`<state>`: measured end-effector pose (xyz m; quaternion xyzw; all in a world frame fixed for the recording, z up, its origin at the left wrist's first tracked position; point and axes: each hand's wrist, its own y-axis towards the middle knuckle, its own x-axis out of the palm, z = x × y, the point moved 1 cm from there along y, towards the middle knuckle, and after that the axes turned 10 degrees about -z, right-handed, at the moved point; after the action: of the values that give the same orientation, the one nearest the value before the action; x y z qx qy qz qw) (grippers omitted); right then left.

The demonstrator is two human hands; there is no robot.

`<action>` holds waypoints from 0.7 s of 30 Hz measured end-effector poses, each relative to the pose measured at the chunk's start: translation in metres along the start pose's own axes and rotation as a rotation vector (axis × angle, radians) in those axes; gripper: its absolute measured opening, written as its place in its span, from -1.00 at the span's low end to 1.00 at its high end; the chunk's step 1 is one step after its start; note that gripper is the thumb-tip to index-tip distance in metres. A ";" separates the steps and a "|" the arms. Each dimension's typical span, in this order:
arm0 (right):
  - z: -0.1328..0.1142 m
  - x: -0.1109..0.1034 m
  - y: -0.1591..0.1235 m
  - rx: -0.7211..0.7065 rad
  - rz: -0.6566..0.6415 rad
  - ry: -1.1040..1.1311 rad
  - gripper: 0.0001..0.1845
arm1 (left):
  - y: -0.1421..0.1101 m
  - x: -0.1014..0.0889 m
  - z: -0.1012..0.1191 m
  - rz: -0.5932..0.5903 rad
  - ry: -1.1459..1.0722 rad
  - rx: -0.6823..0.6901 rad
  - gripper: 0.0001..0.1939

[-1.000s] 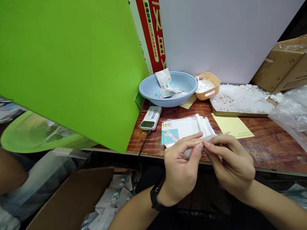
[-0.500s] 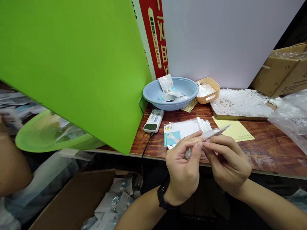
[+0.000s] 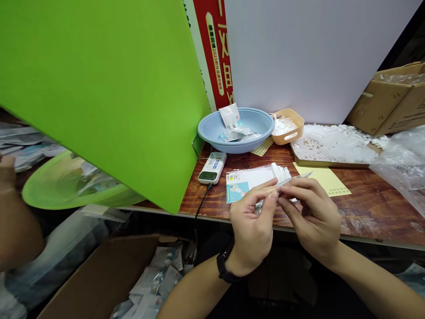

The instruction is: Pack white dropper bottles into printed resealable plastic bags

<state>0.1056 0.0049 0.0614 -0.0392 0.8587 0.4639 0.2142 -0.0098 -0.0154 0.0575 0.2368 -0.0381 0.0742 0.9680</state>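
My left hand (image 3: pixel 254 221) and my right hand (image 3: pixel 312 212) meet over the table's front edge, both closed on one small clear plastic packet (image 3: pixel 294 179). Its thin end points up and to the right, seen nearly edge-on; most of it is hidden by my fingers. Just behind my hands lies a stack of flat printed packets (image 3: pixel 237 191), white with a blue-green picture. White strips (image 3: pixel 280 172) stick out at the stack's right end. A pale yellow sticker sheet (image 3: pixel 328 179) lies behind my right hand.
A blue basin (image 3: pixel 206 133) holds several packets. Beside it are an orange basket (image 3: pixel 297 137) of white pieces and a tray (image 3: pixel 299 161) of small white parts. A white device (image 3: pixel 212 168) has a cable. At left, a green panel (image 3: pixel 133 88) partly hides another person's arm (image 3: pixel 20 226).
The packet's visible end has turned flatter and shows less above my fingers. My right hand has shifted slightly left; at far left the other person's arm has moved.
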 end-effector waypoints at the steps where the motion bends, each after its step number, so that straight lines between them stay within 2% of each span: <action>1: 0.000 0.000 -0.001 0.000 0.007 -0.004 -0.73 | 0.000 0.001 0.000 -0.001 0.006 -0.002 -0.87; 6: 0.002 0.001 -0.004 -0.025 0.059 -0.017 -0.68 | 0.000 0.005 -0.001 0.001 0.033 0.017 -0.87; 21: 0.017 -0.014 0.006 -0.063 -0.071 0.011 -0.83 | 0.006 0.013 -0.006 -0.025 0.063 -0.019 -0.86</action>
<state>0.1228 0.0207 0.0636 -0.0788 0.8430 0.4825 0.2245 0.0026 -0.0061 0.0567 0.2254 -0.0055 0.0692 0.9718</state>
